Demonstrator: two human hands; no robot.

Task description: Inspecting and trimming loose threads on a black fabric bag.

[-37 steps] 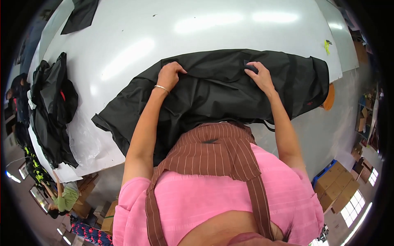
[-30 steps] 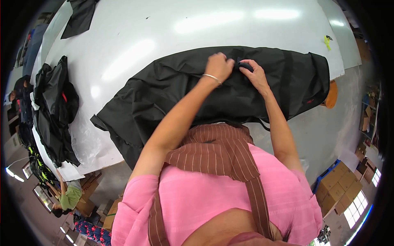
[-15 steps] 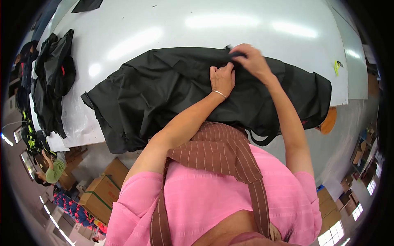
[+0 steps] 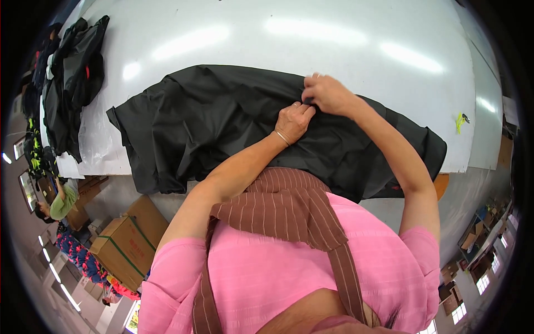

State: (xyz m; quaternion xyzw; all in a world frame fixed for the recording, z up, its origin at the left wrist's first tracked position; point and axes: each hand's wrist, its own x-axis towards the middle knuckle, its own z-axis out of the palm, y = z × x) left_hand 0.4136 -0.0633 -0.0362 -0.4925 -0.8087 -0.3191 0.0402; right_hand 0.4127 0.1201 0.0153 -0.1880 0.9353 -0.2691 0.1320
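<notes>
A black garment (image 4: 222,117) of smooth, slightly shiny fabric lies wrinkled across the white table (image 4: 233,22) in front of me. My left hand (image 4: 293,121) is closed near its middle, with the fingertips pinching the cloth. Just beyond and to the right, my right hand (image 4: 329,94) bends over the garment's far edge, its fingers closed on a small dark part of it by the left fingertips. That part is mostly hidden by my fingers, so its exact shape does not show.
More dark garments (image 4: 72,89) lie piled at the table's left end, beside clear plastic film (image 4: 95,133). A small yellow-green tool (image 4: 460,121) rests near the right edge. Cardboard boxes (image 4: 119,247) stand on the floor at left, near another person (image 4: 64,200). Part of an orange stool (image 4: 442,185) shows at right.
My right hand has come down and slightly left to meet my left hand, which has shifted a little nearer me. A black strap loop at the near edge is out of sight now.
</notes>
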